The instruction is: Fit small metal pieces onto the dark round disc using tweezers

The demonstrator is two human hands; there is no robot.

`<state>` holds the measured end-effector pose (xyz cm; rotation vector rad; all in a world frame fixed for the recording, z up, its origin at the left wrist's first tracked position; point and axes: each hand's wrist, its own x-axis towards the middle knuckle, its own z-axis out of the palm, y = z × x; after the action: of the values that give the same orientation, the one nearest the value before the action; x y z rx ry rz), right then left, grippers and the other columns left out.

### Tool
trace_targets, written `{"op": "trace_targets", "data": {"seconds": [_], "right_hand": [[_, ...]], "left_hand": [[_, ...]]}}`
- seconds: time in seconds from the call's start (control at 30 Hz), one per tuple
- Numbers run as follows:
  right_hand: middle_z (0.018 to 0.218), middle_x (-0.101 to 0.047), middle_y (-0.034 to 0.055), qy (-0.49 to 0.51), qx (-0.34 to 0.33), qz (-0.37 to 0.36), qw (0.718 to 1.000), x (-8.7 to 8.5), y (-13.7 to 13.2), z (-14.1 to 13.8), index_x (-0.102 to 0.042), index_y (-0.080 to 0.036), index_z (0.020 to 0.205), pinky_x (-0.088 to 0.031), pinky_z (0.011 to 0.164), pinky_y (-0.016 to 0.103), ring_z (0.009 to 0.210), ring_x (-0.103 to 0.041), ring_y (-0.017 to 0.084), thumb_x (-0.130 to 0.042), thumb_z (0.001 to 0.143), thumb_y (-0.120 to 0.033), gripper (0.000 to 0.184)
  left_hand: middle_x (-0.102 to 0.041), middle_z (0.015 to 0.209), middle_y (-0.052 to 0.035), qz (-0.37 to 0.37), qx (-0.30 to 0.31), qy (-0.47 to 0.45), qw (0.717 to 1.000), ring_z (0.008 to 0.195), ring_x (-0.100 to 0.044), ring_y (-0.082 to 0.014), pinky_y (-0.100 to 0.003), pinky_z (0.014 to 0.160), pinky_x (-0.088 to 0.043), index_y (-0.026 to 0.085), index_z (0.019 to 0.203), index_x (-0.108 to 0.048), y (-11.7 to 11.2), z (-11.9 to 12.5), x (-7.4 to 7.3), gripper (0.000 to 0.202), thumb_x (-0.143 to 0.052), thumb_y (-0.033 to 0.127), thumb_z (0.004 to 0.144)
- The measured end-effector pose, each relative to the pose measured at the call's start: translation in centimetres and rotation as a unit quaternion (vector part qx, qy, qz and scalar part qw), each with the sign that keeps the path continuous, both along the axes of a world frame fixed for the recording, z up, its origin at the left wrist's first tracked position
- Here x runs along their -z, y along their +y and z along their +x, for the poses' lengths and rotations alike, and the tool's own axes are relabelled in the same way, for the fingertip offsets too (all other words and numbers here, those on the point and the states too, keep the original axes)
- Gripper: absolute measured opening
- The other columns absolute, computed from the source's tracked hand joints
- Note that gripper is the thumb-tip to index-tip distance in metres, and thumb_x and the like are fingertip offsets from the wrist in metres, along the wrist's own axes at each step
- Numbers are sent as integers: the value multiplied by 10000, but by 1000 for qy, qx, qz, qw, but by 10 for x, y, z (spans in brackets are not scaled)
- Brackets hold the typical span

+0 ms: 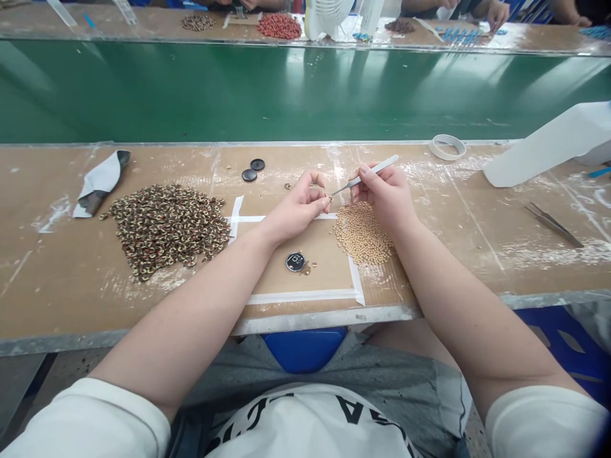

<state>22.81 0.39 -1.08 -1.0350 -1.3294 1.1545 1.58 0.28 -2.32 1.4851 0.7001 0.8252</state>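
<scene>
Pinched between the fingertips of my left hand point(301, 207) is a tiny piece point(330, 198), too small to name. My right hand point(384, 194) is closed on a pair of grey tweezers point(377, 168), their tip touching or almost touching that piece. Under my right hand lies a heap of small tan discs point(361, 236). To the left of my left arm spreads a large pile of small dark and gold curved pieces point(169, 226). A round dark tin point(295, 261) sits between my forearms, with a few loose bits beside it.
Two black round lids point(252, 170) lie farther back. White tape point(305, 296) marks the cardboard-covered table. At right are a tape roll point(447, 147), spare tweezers point(554, 224) and a white plastic container point(548, 146). Beyond a green belt point(214, 92), other people's hands work.
</scene>
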Motion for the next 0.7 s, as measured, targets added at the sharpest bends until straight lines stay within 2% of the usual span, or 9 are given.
{"op": "trace_targets", "data": {"seconds": [0.3,0.57,0.7], "right_hand": [[637,-599,-7,-5,-11,10,1000,-1,0,1,-638,-242,815,-603,601,307,546,-609,137,-716,851,-687,453],[656,-588,-3,3,-18,14,1000,0,1,2,-638,-244,827,-612,609,316,575,-606,142,-725,843,-690,454],[679,-591,2,17,19,25,999,-3,1,3,-641,-242,864,-606,600,299,600,-598,136,-700,878,-675,437]], "left_hand": [[-568,794,39,-13,8,-12,1000,657,-489,-97,-258,648,-357,254,1045,-341,1,0,-2,269,-585,231,935],[-581,815,37,-20,21,9,1000,548,-335,-81,-272,554,-234,266,1073,-358,0,0,-5,247,-572,234,954],[-597,822,28,39,-14,83,996,626,-431,-110,-281,634,-334,268,1105,-365,1,-4,-7,206,-521,228,977]]}}
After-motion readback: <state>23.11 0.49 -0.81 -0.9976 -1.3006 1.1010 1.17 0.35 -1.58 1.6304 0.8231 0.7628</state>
